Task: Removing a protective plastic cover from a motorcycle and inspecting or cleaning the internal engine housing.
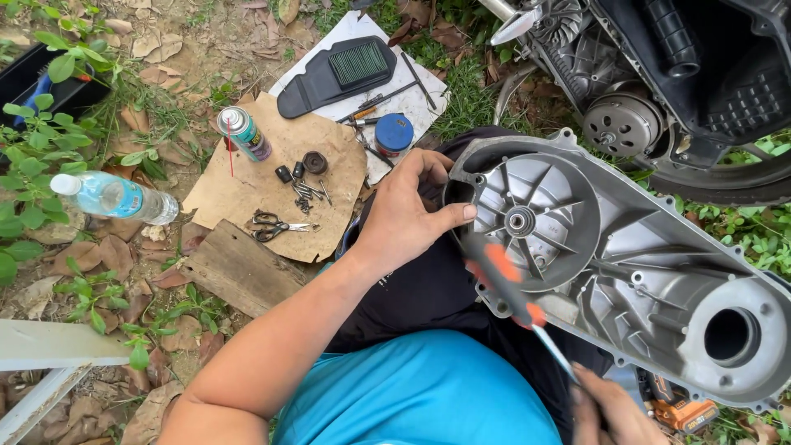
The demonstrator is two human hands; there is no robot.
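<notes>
Head view: a person sitting on the ground steadies a grey metal engine cover (626, 272) across the lap, its ribbed inner face turned up. The left hand (408, 214) closes its grip on the cover's rounded left rim, thumb lying over the edge and fingers curled around the top. The right hand (610, 408), low at the frame's bottom edge, has its grip shut on one end of a screwdriver (515, 288) with an orange and black handle; the tool slants up across the cover's lower left edge, blurred, so its tip cannot be made out.

To the left, a sheet of cardboard (247, 185) lies on leaf-strewn ground, carrying a spray can (244, 132), scissors (276, 226) and a small cluster of bolts (306, 191). Beyond it, a black air filter (338, 74) rests on a white sheet, with a blue tin (394, 133) just beside. A plastic water bottle (115, 198) lies among weeds at far left. The scooter's exposed engine (626, 124) stands at upper right.
</notes>
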